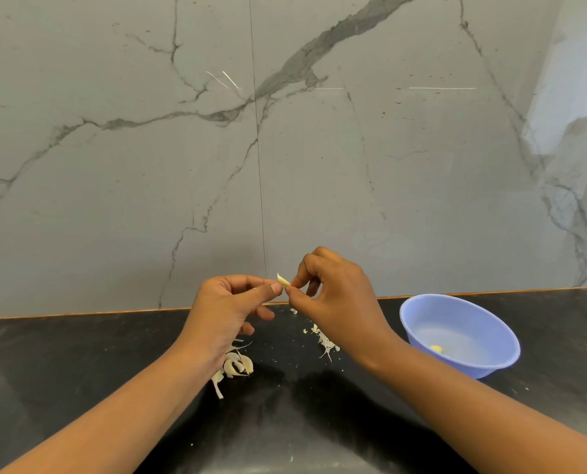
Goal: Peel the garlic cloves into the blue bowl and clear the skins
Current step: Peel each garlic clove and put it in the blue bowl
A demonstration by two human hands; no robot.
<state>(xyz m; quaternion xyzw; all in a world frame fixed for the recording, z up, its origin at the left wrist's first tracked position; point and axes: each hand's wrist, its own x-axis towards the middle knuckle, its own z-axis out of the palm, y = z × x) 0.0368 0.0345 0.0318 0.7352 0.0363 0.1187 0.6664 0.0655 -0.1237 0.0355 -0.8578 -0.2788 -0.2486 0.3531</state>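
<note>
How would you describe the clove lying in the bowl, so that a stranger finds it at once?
On the black counter, find the blue bowl at the right. Inside lies a small yellowish clove. The white papery skins all lie outside, on the counter.

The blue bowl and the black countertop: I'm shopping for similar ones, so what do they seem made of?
The round light-blue bowl looks like thin moulded plastic: uniform colour, thin rim, soft satin sheen. The black countertop seems polished stone, perhaps granite: glossy, with dim reflections and faint mottling; laminate cannot be ruled out.
</note>
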